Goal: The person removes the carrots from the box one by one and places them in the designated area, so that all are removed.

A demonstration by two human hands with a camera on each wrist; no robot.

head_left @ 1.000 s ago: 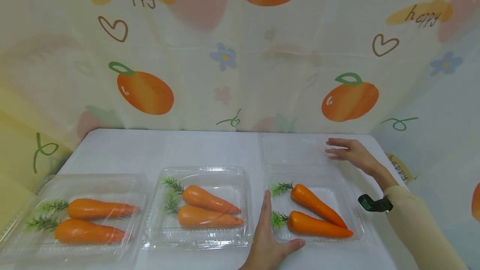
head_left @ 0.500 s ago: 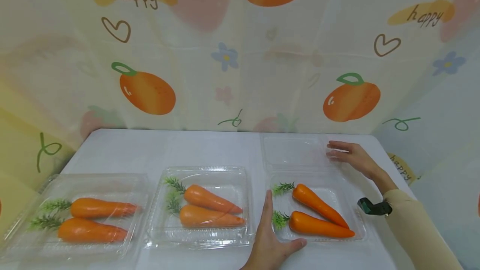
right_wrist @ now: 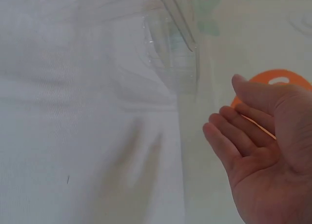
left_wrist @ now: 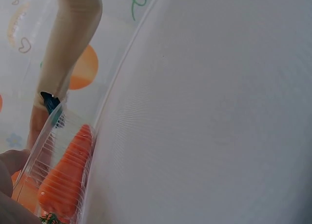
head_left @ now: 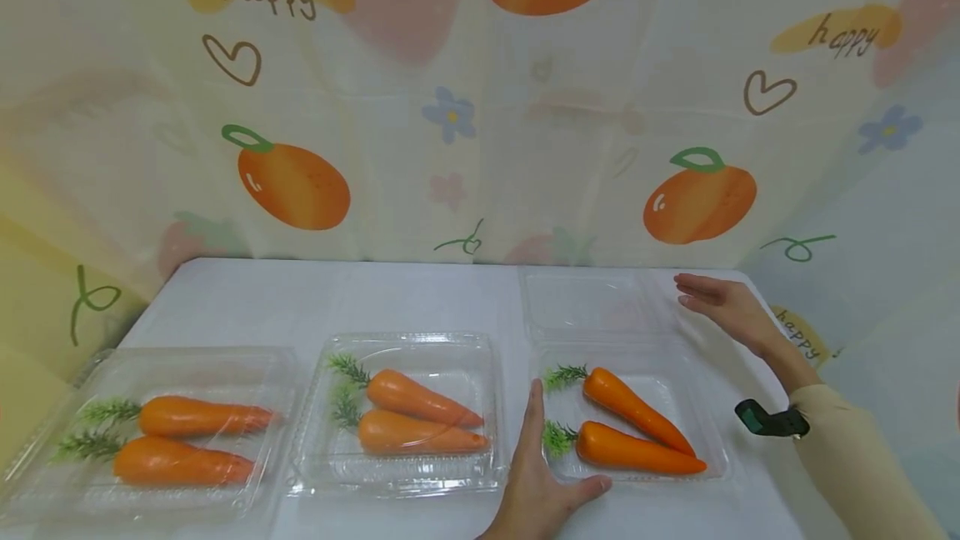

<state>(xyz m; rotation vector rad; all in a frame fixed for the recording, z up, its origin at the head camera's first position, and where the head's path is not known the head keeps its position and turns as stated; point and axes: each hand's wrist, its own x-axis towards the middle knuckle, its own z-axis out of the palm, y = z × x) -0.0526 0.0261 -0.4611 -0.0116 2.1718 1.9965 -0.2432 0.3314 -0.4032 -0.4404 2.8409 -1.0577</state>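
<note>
clear box [head_left: 675, 390] of carrots [head_left: 633, 450], open, toward the table's [head_left: 420, 298] right edge; lid [head_left: 581, 307] laid back toward far edge. left hand [head_left: 534, 482]: thumb and forefinger wide at box's near left corner. right hand [head_left: 726, 308] by table's far right corner, fingers together, holding nothing. box likely light, flexible, slick; best gripped by lid's outer rim.

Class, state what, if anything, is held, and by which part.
Nothing is plainly gripped. The right hand is free; the left hand, spread, is at the near left corner of the open container.
</note>
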